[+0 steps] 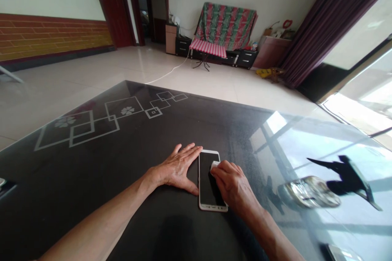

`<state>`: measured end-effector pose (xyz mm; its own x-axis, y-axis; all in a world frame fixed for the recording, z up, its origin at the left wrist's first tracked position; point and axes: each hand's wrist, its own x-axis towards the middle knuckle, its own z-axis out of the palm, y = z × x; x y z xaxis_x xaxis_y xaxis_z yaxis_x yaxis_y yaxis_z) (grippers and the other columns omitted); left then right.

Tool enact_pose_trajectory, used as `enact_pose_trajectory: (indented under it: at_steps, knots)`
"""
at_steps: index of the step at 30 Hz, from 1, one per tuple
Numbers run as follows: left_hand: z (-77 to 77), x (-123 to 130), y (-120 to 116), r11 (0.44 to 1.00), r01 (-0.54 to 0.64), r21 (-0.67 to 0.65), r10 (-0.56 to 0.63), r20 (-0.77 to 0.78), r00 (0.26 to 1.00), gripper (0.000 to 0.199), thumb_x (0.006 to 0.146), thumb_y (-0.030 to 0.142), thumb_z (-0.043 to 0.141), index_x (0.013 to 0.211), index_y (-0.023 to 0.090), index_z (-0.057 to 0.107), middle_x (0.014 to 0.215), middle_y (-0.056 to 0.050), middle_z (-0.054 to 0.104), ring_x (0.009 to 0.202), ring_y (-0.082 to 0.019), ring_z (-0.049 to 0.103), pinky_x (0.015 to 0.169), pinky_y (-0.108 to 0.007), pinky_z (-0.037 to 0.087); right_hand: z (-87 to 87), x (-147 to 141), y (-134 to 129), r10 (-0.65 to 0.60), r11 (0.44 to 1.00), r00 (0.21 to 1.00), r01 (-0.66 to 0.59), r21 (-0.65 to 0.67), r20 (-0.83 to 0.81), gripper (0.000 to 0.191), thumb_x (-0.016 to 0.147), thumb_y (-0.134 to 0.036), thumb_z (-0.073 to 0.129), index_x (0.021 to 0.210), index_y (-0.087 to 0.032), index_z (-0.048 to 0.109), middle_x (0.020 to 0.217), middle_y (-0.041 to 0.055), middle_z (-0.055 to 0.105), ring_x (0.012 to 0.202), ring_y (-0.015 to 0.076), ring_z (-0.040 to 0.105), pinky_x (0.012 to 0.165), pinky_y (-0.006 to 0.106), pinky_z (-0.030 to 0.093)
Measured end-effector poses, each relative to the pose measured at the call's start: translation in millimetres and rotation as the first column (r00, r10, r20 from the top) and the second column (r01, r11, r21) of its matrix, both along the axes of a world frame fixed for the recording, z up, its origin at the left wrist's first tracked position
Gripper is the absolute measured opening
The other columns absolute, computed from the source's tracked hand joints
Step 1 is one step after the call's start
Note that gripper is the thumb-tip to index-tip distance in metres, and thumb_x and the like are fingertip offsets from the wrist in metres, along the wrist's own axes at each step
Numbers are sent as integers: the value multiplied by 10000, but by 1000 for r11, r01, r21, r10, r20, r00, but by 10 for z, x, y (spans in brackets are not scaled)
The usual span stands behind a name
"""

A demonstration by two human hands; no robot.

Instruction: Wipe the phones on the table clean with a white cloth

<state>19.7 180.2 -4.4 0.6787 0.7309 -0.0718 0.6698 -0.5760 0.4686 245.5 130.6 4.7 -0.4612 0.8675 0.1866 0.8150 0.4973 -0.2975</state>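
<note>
A smartphone with a white frame and dark screen lies face up on the black glossy tabletop. My left hand is open, its fingers spread on the table and its fingertips and thumb against the phone's left edge. Over the right part of the screen, my right hand is closed on a small white piece, perhaps a folded wipe; most of it is hidden by the fingers. The right hand covers part of the phone's right edge.
A clear spray bottle with a black trigger head is on the table at right. A pale flat object shows at the bottom right edge. Beyond the table stand a striped-cloth small table and low black drawers.
</note>
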Motion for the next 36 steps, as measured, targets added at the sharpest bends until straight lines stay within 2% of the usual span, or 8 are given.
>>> enact_pose_trajectory:
  at_steps: [5,9,12,17,20,24,30,36]
  knots:
    - [1,9,-8,1000,-21,-5,21,-1,1000,1215,619,707,639,1504,188,-11,1575,-119,125,1447,-315,71,1143,-552,14,-17,-158,295,-24,999,1000,24,48,9,225,954,-187,430,900,-211,647,863,28,561,783,156,502,752,282,332]
    - [11,13,-12,1000,-26,-5,26,-5,1000,1204,623,701,634,1503,181,-3,1577,-126,108,1450,-302,54,1145,-543,8,-3,-250,362,-60,995,998,58,75,17,225,952,-185,433,920,-214,655,851,26,560,766,154,493,746,283,327]
    - [23,19,-14,1000,-22,-18,22,0,1000,1206,620,685,645,1503,194,-16,1577,-116,109,1451,-299,60,1142,-555,13,2,-257,215,-22,998,1000,21,51,15,218,946,-174,437,891,-212,644,849,26,554,763,158,479,732,285,324]
    - [22,21,-7,999,-27,-26,27,14,1000,1218,606,667,667,1503,201,-12,1576,-107,125,1449,-309,70,1141,-563,21,15,-199,-210,44,998,999,-44,-41,-19,223,959,-179,411,847,-210,601,847,23,541,766,161,464,734,292,323]
    - [14,16,-1,999,-24,-21,25,22,999,1210,603,667,672,1505,195,17,1574,-110,133,1448,-312,74,1144,-554,22,42,-182,-307,80,993,996,-83,-86,-31,224,959,-172,406,844,-211,594,854,23,543,773,161,468,732,290,326]
    - [10,7,0,1000,-1,-20,2,24,1000,1181,612,680,663,1505,196,61,1571,-100,156,1448,-309,74,1147,-551,33,40,-193,-126,60,997,998,-61,-52,-17,231,960,-185,412,843,-208,610,842,25,544,775,160,482,741,289,331]
    - [-20,-6,3,1000,-25,9,25,20,999,1239,594,735,645,1505,163,30,1580,-136,50,1448,-325,26,1155,-520,42,-14,-225,267,-23,999,1000,23,47,4,240,960,-199,417,891,-210,647,857,28,555,791,151,513,756,276,342]
    - [-27,-2,-5,1000,-23,2,23,-36,999,1274,547,784,633,1504,158,69,1578,-139,-11,1442,-334,-51,1155,-524,7,-12,-271,385,-70,993,997,69,92,13,242,952,-215,438,853,-209,660,855,23,564,782,138,533,738,260,348]
